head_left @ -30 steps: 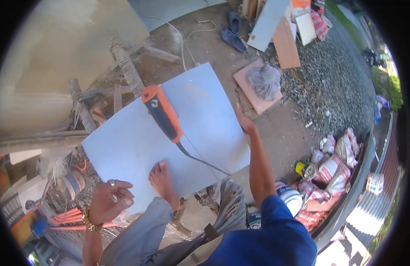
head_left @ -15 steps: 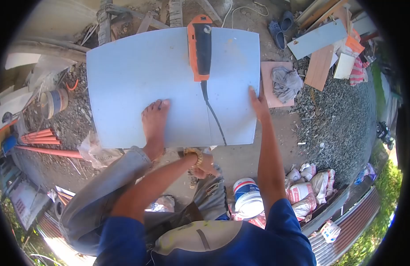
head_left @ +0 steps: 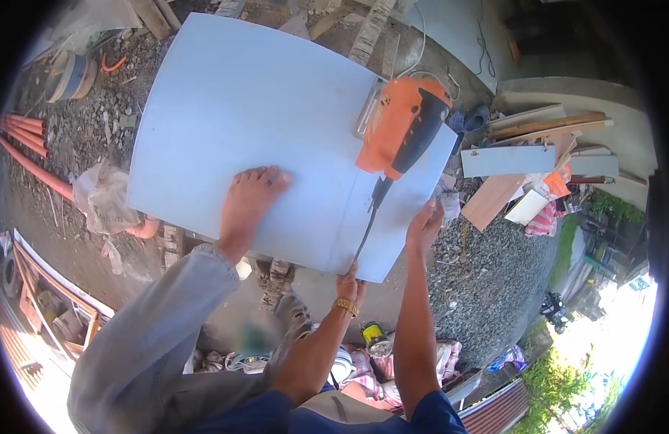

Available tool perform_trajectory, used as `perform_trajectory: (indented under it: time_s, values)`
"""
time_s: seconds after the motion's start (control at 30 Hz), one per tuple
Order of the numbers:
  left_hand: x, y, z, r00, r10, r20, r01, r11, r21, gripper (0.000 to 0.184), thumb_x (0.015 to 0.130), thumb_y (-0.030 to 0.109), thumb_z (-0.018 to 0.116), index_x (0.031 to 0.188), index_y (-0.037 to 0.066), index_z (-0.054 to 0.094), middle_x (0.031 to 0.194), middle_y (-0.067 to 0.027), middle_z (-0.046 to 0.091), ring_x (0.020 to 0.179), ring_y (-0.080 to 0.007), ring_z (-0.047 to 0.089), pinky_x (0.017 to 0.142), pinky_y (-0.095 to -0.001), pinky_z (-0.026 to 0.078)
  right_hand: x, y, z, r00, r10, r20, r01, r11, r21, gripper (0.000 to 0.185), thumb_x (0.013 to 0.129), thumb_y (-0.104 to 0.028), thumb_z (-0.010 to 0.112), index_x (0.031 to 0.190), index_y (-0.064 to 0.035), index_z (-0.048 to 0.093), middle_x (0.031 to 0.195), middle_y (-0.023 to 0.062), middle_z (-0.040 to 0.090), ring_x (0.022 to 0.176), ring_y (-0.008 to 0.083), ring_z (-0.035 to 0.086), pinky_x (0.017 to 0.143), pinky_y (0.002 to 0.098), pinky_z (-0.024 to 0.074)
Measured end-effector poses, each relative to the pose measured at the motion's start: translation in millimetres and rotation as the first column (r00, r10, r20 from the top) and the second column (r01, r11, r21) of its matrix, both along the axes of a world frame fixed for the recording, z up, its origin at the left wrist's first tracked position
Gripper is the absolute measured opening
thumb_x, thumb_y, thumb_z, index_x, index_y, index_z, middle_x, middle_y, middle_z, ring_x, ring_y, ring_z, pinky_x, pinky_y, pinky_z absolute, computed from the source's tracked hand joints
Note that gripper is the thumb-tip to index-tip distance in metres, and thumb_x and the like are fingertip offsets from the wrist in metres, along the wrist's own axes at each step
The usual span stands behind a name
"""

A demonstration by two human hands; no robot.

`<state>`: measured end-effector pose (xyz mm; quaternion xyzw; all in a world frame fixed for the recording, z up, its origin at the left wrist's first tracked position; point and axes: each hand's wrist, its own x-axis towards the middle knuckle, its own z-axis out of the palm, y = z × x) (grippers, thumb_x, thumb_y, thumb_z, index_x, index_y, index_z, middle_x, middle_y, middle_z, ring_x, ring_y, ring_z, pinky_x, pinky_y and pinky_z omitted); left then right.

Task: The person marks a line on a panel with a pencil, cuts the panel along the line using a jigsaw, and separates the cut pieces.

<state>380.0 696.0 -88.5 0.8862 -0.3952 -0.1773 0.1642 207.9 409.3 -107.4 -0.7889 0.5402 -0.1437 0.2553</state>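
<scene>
A pale blue-white board (head_left: 255, 116) lies in front of me, with my bare left foot (head_left: 251, 202) on it. An orange and black power tool (head_left: 403, 126) sits on the board's right part, its dark cord (head_left: 367, 231) running to the near edge. My left hand (head_left: 351, 282), below a gold watch, is closed at that edge by the cord's end; what it grips is too small to make out. My right hand (head_left: 425, 226) holds the board's right edge, fingers partly hidden. A thin line runs across the board near the cord.
Wooden trestle parts (head_left: 371, 32) stand behind the board. Offcuts of board and wood (head_left: 508, 160) lie at the right beside gravel (head_left: 479, 289). At the left are a bucket (head_left: 70, 76), orange pipes (head_left: 38, 170) and a plastic bag (head_left: 103, 199). Sacks (head_left: 371, 372) lie near the bottom.
My left hand has come from the left side, across my body, to the board's near edge. The view has turned, and the tool now appears larger and farther right. My right hand stays at the right edge.
</scene>
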Motion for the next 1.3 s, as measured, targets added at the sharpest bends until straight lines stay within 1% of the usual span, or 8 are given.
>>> perform_trajectory:
  time_s: [0.03, 0.1, 0.23, 0.3, 0.47, 0.77, 0.93, 1.3]
  values:
    - [27, 10, 4, 0.986, -0.040, 0.165, 0.021, 0.993, 0.119, 0.028, 0.094, 0.013, 0.052, 0.122, 0.015, 0.053, 0.123, -0.0092, 0.060, 0.117, -0.0279, 0.057, 0.098, -0.0416, 0.045, 22, 3, 23, 1.000, 0.016, 0.002, -0.016, 1.000, -0.008, 0.087, 0.095, -0.065, 0.038, 0.138, 0.0109, 0.039, 0.118, 0.0312, 0.057, 0.112, 0.0381, 0.058, 0.092, 0.0466, 0.0464]
    - [28, 13, 3, 0.981, -0.029, 0.193, 0.013, 0.996, 0.083, 0.026, 0.095, 0.016, 0.051, 0.121, 0.015, 0.051, 0.122, -0.0104, 0.060, 0.115, -0.0288, 0.057, 0.096, -0.0414, 0.045, 73, 16, 71, 0.852, -0.129, 0.507, 0.033, 0.981, 0.193, 0.083, 0.095, -0.061, 0.045, 0.138, 0.0109, 0.040, 0.119, 0.0293, 0.057, 0.110, 0.0360, 0.060, 0.088, 0.0429, 0.0491]
    - [29, 11, 2, 0.960, 0.009, 0.280, -0.004, 1.000, -0.018, 0.024, 0.092, 0.020, 0.055, 0.116, 0.019, 0.051, 0.113, -0.0080, 0.061, 0.107, -0.0289, 0.059, 0.092, -0.0414, 0.045, 157, 33, 152, 0.846, -0.004, 0.533, -0.123, 0.972, 0.203, 0.074, 0.094, -0.054, 0.054, 0.125, 0.0127, 0.050, 0.105, 0.0240, 0.064, 0.096, 0.0302, 0.066, 0.078, 0.0384, 0.0526]
    - [29, 14, 1, 0.953, 0.027, 0.300, -0.015, 0.999, -0.039, 0.023, 0.092, 0.021, 0.055, 0.115, 0.019, 0.051, 0.112, -0.0078, 0.061, 0.106, -0.0288, 0.059, 0.092, -0.0415, 0.045, 185, 31, 172, 0.989, 0.088, 0.122, -0.120, 0.948, 0.294, 0.060, 0.090, -0.047, 0.062, 0.102, 0.0118, 0.060, 0.082, 0.0164, 0.067, 0.075, 0.0244, 0.068, 0.066, 0.0367, 0.0532]
    - [26, 14, -23, 0.962, 0.024, 0.271, -0.024, 1.000, -0.004, 0.022, 0.092, 0.023, 0.055, 0.114, 0.020, 0.051, 0.110, -0.0072, 0.061, 0.105, -0.0285, 0.059, 0.092, -0.0417, 0.045, 194, 35, 149, 0.930, -0.064, 0.361, -0.107, 0.895, 0.434, 0.038, 0.083, -0.028, 0.065, 0.075, 0.0085, 0.058, 0.061, 0.0109, 0.062, 0.057, 0.0171, 0.062, 0.057, 0.0350, 0.0498]
    - [15, 23, -54, 0.978, -0.003, 0.211, -0.023, 0.993, 0.118, 0.021, 0.092, 0.027, 0.055, 0.112, 0.021, 0.051, 0.106, -0.0062, 0.060, 0.103, -0.0279, 0.059, 0.091, -0.0422, 0.044, 206, 29, 157, 0.986, -0.042, 0.159, -0.022, 0.923, 0.385, 0.031, 0.085, -0.023, 0.063, 0.080, 0.0076, 0.062, 0.063, 0.0065, 0.061, 0.055, 0.0129, 0.056, 0.052, 0.0328, 0.0451]
    - [8, 32, -61, 0.980, -0.029, 0.195, 0.000, 0.989, 0.145, 0.021, 0.091, 0.030, 0.055, 0.111, 0.022, 0.051, 0.105, -0.0054, 0.060, 0.102, -0.0278, 0.059, 0.090, -0.0430, 0.044, 194, 29, 140, 0.967, -0.114, 0.227, -0.036, 0.825, 0.564, 0.024, 0.089, -0.019, 0.065, 0.088, 0.0048, 0.062, 0.060, 0.0076, 0.063, 0.048, 0.0124, 0.059, 0.046, 0.0271, 0.0465]
    - [-22, 45, -85, 0.960, 0.186, 0.208, -0.201, 0.978, 0.052, 0.032, 0.083, 0.040, 0.065, 0.112, 0.027, 0.061, 0.109, -0.0012, 0.064, 0.096, -0.0288, 0.060, 0.080, -0.0490, 0.047, 202, 30, 157, 0.965, -0.167, 0.201, 0.002, 0.775, 0.632, 0.017, 0.090, -0.014, 0.063, 0.086, 0.0024, 0.061, 0.059, 0.0053, 0.061, 0.046, 0.0120, 0.059, 0.043, 0.0262, 0.0457]
